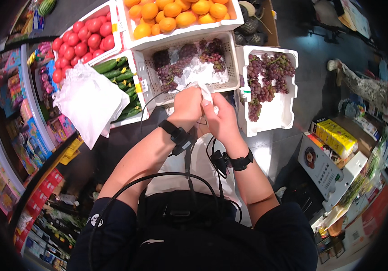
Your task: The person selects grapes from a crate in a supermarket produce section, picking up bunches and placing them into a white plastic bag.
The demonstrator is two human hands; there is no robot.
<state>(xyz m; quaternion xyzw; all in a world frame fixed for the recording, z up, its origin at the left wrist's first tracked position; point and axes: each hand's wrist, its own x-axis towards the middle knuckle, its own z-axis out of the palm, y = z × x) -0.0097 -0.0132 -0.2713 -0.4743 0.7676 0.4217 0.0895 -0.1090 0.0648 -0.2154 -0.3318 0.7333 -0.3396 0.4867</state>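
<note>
Both of my hands meet at the near edge of a pale plastic crate (234, 64). Between them is a crumpled piece of white paper (206, 93), partly hidden by the fingers. My left hand (187, 104) is closed around it, back of the hand up. From the other side, my right hand (219, 113) pinches it with the thumb on top. Bunches of purple grapes (172, 73) lie in the crate on white paper lining (194, 76). To the right, a white foam box (275, 115) holds more grapes (268, 74) along its far and left sides.
Beyond the crate stands a foam box of oranges (172, 13). On the left are red tomatoes (82, 39) and cucumbers (122, 76), partly covered by white paper sheets (89, 98). Shelves of packaged goods (28, 125) line the far left. Cartons (322, 166) stand at right. Cables hang from my wrists.
</note>
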